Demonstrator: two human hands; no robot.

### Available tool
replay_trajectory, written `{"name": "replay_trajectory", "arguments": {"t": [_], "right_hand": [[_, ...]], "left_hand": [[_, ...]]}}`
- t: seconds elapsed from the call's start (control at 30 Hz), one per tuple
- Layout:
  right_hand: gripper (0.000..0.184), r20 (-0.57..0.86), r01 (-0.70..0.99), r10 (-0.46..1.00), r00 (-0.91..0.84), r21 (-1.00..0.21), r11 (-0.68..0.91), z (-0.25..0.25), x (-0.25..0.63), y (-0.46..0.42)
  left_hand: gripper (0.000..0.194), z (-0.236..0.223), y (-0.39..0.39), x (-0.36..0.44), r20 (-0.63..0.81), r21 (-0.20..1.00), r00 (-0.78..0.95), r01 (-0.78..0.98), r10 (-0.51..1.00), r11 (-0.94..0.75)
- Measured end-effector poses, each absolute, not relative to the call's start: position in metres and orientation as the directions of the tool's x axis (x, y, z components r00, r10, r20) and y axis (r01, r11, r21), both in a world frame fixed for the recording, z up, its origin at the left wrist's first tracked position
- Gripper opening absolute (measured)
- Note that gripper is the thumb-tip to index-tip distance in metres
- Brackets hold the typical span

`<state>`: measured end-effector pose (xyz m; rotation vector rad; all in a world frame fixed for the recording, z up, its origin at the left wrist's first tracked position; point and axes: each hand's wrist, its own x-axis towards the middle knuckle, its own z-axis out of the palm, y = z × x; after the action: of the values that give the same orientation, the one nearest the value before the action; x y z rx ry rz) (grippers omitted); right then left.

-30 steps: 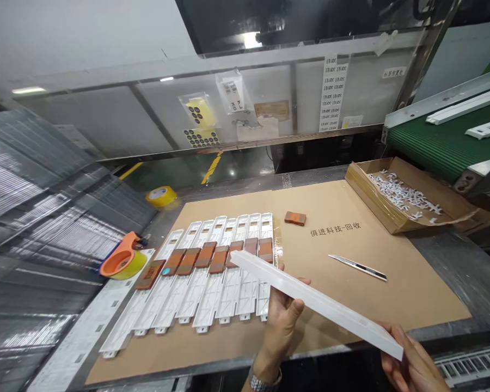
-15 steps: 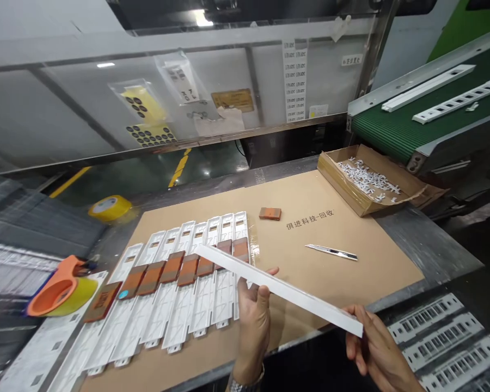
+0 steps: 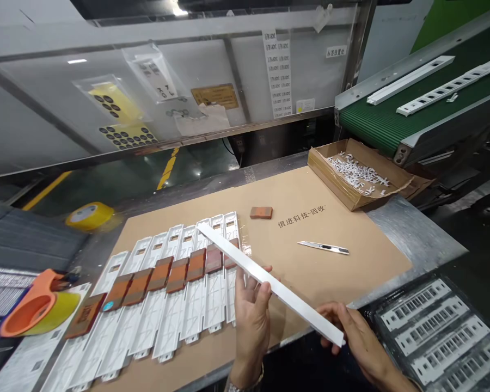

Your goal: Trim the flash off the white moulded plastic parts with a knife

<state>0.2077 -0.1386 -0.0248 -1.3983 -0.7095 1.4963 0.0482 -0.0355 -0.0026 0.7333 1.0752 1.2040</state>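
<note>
A long white plastic strip point(image 3: 269, 283) slants across the front of the table, lifted above it with its smooth face up. My left hand point(image 3: 252, 318) grips it near the middle, thumb on the near edge and fingers behind. At the lower right end, my right hand point(image 3: 347, 332) holds it with the fingers curled underneath. Left of my hands lies a row of white ribbed plastic strips point(image 3: 167, 326), with reddish-brown blocks point(image 3: 177, 275) resting across them. The raised strip's far end hides part of that row.
A utility knife point(image 3: 323, 248) and a single brown block point(image 3: 261, 212) lie on the cardboard sheet point(image 3: 286, 190). A carton of small white pieces point(image 3: 357, 174) stands beside the green conveyor point(image 3: 392, 117). Yellow tape point(image 3: 89, 216) and an orange tape dispenser point(image 3: 35, 305) sit left; slotted white parts point(image 3: 433, 321) are stacked lower right.
The camera view has turned slightly right, so the scene shifts left. Both hands keep hold of the strip, which tilts a little more steeply; my right hand has moved left and slightly down.
</note>
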Motion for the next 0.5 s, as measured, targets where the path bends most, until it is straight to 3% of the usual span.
{"name": "replay_trajectory", "arguments": {"t": [0.2, 0.4, 0.5], "right_hand": [[0.052, -0.302, -0.036, 0.952, 0.056, -0.953, -0.300, -0.012, 0.219, -0.132], [0.054, -0.251, 0.139, 0.967, 0.032, -0.957, -0.253, -0.004, 0.207, -0.120], [0.046, -0.229, 0.179, 0.973, 0.009, -0.957, -0.227, -0.002, 0.203, -0.114]], "left_hand": [[0.069, 0.001, -0.037, 0.051, -0.237, 0.900, 0.034, -0.368, 0.971, 0.233], [0.065, 0.003, -0.041, 0.048, -0.198, 0.917, 0.015, -0.350, 0.980, 0.191], [0.062, 0.004, -0.043, 0.047, -0.184, 0.920, 0.015, -0.350, 0.983, 0.178]]}}
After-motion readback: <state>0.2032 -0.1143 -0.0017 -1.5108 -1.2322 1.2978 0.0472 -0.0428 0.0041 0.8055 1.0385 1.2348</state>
